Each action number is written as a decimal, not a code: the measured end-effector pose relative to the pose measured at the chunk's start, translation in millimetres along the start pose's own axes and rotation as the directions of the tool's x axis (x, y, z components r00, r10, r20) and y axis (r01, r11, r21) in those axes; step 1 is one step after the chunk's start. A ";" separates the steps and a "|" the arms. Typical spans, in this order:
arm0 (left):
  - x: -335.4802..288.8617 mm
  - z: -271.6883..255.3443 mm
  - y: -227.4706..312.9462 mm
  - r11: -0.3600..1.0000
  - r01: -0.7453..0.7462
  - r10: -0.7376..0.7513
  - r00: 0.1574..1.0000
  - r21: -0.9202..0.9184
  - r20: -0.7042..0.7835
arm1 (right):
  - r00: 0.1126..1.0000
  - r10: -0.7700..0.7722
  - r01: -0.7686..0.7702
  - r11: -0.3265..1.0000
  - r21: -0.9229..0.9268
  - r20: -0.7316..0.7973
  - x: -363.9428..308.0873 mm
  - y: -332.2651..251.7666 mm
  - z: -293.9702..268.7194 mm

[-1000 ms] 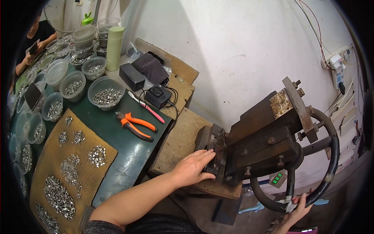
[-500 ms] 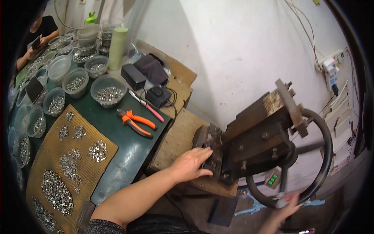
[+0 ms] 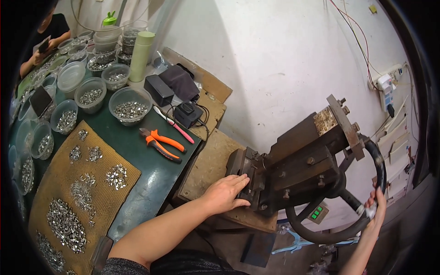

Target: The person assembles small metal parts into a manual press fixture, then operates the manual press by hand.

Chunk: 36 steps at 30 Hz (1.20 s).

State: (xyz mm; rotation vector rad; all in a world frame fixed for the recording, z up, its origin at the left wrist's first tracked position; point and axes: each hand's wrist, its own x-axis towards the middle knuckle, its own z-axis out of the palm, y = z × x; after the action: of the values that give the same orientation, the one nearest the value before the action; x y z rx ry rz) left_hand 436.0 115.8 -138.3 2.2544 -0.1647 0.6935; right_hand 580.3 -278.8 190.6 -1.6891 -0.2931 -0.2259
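Observation:
A dark metal hand press (image 3: 305,167) leans to the right on a wooden stand. My left hand (image 3: 223,195) lies at the press's lower tooling (image 3: 250,176), fingers stretched forward and touching the metal. Whatever might be under its fingertips is hidden. On the right, my right hand (image 3: 376,208) grips the rim of the press's black handwheel (image 3: 334,236), at a spot where a whitish wrap (image 3: 369,211) shows.
A brown ribbed mat (image 3: 105,146) bears piles of small metal pieces (image 3: 66,224). Orange-handled pliers (image 3: 162,144), a pink-and-white pen-like tool (image 3: 174,124) and plastic tubs (image 3: 130,105) of metal pieces stand on the green table. Another person (image 3: 55,34) sits at the far left.
My right hand has moved up and to the right along with the handwheel, which has turned. My left hand stays at the tooling.

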 end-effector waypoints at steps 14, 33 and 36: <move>8.2 1.1 8.5 1.000 0.023 -0.023 1.000 0.020 0.014 | 0.954 -0.188 0.197 0.980 0.015 -0.235 -63.6 50.9 13.0; 0.0 -6.5 88.0 0.968 0.152 -0.133 0.985 0.197 -0.108 | 0.906 -0.324 0.364 0.925 0.111 -0.274 -116.7 74.3 0.2; -14.7 -4.1 87.1 0.943 0.128 -0.081 0.984 0.308 -0.161 | 0.923 -0.271 0.286 0.958 0.016 -0.273 -128.7 59.9 -0.3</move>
State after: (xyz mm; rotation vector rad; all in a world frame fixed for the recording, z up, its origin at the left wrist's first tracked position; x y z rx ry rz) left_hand 394.0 55.9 -88.6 2.4829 0.1493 0.8756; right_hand 477.6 -294.6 93.8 -1.5356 -0.3324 -0.6483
